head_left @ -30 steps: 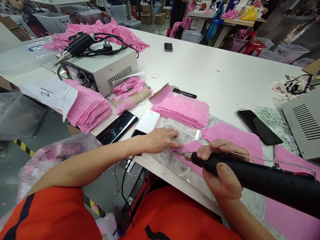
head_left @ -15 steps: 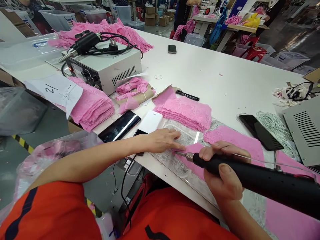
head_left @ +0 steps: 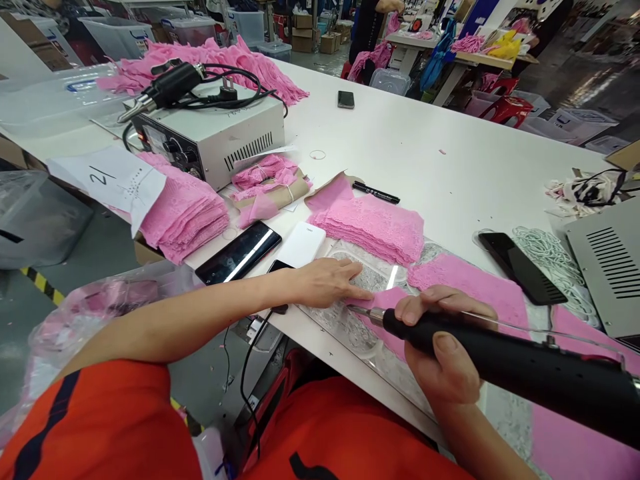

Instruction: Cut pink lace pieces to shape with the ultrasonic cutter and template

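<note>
My right hand point(head_left: 445, 347) is wrapped round a thick black hand-held cutter point(head_left: 480, 357) with a pointed metal tip. The tip points left and touches or almost touches the edge of a pink lace piece point(head_left: 393, 333). My left hand point(head_left: 330, 280) presses down just beyond the tip, fingers stretched out, the index fingertip on the pink fabric's edge. Under that hand lies a clear plastic template point(head_left: 350, 337) on a grey mottled board. A stack of pink lace pieces point(head_left: 373, 227) lies behind my hands, and another pink piece point(head_left: 475, 287) extends to the right.
A grey control box point(head_left: 240, 133) with a second black handpiece point(head_left: 173, 87) stands back left. Beside it is a larger pink lace stack point(head_left: 185, 213) under a paper. Phones point(head_left: 239, 252), a white power bank point(head_left: 301, 244), a marker point(head_left: 376, 192) and white cord point(head_left: 550, 257) lie about.
The cutter and my right hand have shifted very slightly left, with the tip still at the fabric's edge. My left hand stays in place.
</note>
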{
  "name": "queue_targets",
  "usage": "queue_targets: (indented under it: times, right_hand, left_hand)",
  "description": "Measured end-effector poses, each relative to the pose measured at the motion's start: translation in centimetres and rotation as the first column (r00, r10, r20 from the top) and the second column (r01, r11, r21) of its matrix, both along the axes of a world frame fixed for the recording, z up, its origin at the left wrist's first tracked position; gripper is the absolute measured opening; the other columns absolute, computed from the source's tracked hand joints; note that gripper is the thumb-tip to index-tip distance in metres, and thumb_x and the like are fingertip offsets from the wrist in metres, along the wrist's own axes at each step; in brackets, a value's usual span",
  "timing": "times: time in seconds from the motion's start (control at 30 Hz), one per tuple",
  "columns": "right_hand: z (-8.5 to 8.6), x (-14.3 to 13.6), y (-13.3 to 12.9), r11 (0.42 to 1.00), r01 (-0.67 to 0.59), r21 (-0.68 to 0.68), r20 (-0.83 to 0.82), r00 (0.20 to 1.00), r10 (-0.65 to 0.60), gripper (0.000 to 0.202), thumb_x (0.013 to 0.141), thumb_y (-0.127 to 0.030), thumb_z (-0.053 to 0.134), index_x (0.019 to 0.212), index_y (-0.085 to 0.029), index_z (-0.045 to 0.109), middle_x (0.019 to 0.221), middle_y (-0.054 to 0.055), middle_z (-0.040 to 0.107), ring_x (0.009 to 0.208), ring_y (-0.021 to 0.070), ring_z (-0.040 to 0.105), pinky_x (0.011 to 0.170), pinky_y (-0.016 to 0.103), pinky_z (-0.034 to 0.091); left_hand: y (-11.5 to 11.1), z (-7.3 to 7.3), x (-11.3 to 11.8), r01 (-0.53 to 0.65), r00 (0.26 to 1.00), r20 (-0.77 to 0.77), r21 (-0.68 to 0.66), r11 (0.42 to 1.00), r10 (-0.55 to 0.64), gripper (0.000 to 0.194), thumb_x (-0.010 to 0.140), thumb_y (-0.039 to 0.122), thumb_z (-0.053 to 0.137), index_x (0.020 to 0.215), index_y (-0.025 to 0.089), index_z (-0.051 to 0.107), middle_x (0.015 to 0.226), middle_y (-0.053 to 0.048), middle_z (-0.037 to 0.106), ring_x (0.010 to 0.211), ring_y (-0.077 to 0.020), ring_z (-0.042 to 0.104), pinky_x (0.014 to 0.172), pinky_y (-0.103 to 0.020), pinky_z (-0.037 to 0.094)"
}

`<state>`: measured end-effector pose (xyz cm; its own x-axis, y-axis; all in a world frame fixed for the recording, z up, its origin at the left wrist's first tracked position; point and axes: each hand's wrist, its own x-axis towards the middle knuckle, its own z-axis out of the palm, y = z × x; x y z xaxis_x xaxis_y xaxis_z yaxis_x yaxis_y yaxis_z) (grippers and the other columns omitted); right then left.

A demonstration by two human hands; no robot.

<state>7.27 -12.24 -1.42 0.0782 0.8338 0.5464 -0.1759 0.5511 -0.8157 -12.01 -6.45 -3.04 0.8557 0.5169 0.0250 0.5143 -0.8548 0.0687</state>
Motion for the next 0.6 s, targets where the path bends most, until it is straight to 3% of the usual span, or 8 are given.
queue_targets:
  times: [0.37,0.6]
  right_hand:
    - [-0.01,-0.04,-0.13,0.997,-0.065,0.028,-0.010,0.998,0.065,0.014,0.079,-0.023,0.058,0.093,-0.022,0.055,0.087,0.002,0.055,0.060,0.0125,0.054,0.057,0.034,0.048]
    - [0.08,-0.05,-0.01,1.000,-0.006,0.020,0.030,1.000,0.005,0.014,0.077,-0.030,0.058,0.089,-0.024,0.052,0.077,0.000,0.054,0.059,0.0140,0.054,0.055,0.033,0.048]
  left_hand:
    - [0.01,-0.58,0.00,0.003,0.996,0.084,0.023,1.000,-0.005,0.046,0.086,0.009,0.054,0.123,0.036,0.060,0.091,-0.005,0.050,0.077,-0.0177,0.048,0.061,-0.028,0.036]
    - [-0.11,-0.35,-0.02,0.007,1.000,0.028,0.036,0.999,-0.008,0.053,0.085,0.008,0.054,0.129,0.037,0.056,0.090,-0.005,0.050,0.077,-0.0178,0.049,0.058,-0.028,0.033]
